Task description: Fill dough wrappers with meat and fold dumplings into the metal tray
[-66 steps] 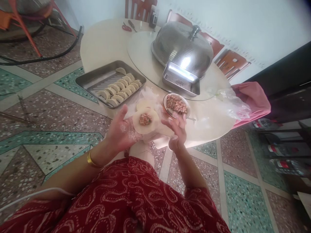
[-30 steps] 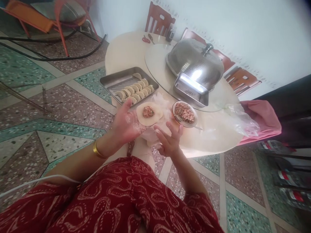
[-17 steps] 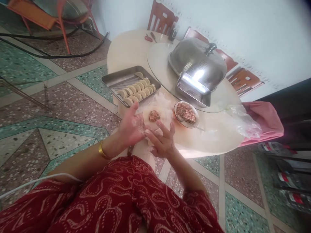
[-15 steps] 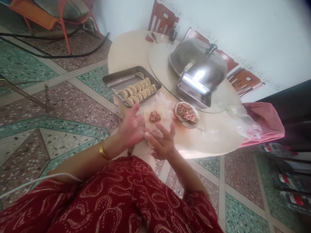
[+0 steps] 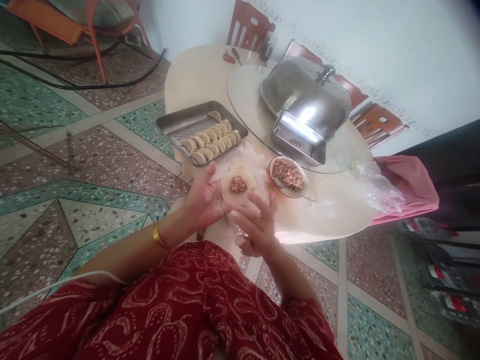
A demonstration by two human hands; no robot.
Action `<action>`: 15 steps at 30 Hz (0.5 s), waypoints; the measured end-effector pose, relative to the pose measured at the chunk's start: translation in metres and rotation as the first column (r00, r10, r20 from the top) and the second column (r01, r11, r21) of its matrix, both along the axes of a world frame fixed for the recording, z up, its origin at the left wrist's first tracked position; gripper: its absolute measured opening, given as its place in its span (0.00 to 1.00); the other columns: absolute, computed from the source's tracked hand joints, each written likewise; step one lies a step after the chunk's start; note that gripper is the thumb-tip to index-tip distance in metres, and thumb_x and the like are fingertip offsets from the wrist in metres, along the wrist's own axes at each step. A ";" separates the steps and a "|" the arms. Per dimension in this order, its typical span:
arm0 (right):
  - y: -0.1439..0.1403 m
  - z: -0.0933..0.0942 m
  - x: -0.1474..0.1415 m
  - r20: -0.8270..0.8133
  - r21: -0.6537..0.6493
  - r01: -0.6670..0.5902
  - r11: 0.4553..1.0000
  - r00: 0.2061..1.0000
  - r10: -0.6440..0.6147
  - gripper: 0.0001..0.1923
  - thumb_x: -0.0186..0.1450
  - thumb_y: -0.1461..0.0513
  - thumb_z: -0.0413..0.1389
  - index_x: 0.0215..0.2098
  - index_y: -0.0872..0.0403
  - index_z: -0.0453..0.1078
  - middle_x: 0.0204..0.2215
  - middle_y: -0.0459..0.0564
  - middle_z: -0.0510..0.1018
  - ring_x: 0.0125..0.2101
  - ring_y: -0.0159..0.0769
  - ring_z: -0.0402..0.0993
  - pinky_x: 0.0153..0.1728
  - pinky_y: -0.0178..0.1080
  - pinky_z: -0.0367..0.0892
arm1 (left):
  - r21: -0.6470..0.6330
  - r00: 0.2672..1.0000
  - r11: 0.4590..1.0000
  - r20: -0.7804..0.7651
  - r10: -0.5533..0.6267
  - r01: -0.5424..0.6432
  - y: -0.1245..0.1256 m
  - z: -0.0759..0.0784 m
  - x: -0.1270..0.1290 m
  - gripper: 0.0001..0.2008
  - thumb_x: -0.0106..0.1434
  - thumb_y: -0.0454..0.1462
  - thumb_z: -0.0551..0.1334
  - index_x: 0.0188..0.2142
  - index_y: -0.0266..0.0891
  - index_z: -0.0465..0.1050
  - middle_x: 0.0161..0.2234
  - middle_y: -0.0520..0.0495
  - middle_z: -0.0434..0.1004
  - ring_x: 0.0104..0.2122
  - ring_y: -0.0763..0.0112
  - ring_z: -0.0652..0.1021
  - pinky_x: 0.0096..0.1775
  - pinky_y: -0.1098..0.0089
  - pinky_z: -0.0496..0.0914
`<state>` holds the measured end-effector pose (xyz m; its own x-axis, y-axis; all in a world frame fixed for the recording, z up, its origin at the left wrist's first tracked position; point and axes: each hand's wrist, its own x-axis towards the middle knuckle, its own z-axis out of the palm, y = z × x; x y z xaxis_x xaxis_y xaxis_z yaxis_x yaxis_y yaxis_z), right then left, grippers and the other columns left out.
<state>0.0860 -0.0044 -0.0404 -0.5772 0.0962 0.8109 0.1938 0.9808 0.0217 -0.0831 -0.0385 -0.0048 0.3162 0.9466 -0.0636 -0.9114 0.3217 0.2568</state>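
A round, pale dumpling wrapper (image 5: 229,196) with a lump of meat filling (image 5: 238,184) in its middle lies across the fingers of my left hand (image 5: 205,201). That palm faces up with its thumb raised, and the wrapper hides most of its fingers. My right hand (image 5: 258,227) hovers at the wrapper's near right edge, fingers spread and slightly blurred, gripping nothing. Both hands have white flour on them. Behind the wrapper, more pale wrappers (image 5: 245,170) lie by a thin plastic bag (image 5: 245,152). A bowl of minced meat filling (image 5: 288,175) stands to the right.
A metal tray (image 5: 170,122) with rows of folded dumplings (image 5: 212,135) sits at the table's left. On the glass turntable (image 5: 243,95) are a large domed metal lid (image 5: 300,85) and a smaller metal tray (image 5: 300,137). Red scissors (image 5: 228,57) lie at the back.
My right hand has drawn a little away from the wrapper, to the right and toward me. The left hand still supports the filled wrapper, which has shifted slightly nearer me.
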 end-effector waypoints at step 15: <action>0.016 -0.016 0.040 -0.102 -0.059 0.171 0.984 0.979 -0.176 0.10 0.65 0.63 0.54 0.44 0.45 0.69 0.56 0.49 0.72 0.60 0.43 0.64 0.55 0.53 0.68 | 0.032 0.953 0.965 -0.171 -0.250 0.259 -0.003 -0.014 -0.001 0.28 0.72 0.49 0.48 0.61 0.34 0.68 0.49 0.38 0.80 0.51 0.55 0.78 0.55 0.61 0.69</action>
<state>0.1260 0.0114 -0.0561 -0.4588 0.2289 0.8586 0.3595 0.9314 -0.0562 -0.0843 -0.0417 -0.0187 0.5364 0.8395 -0.0863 -0.7450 0.5191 0.4189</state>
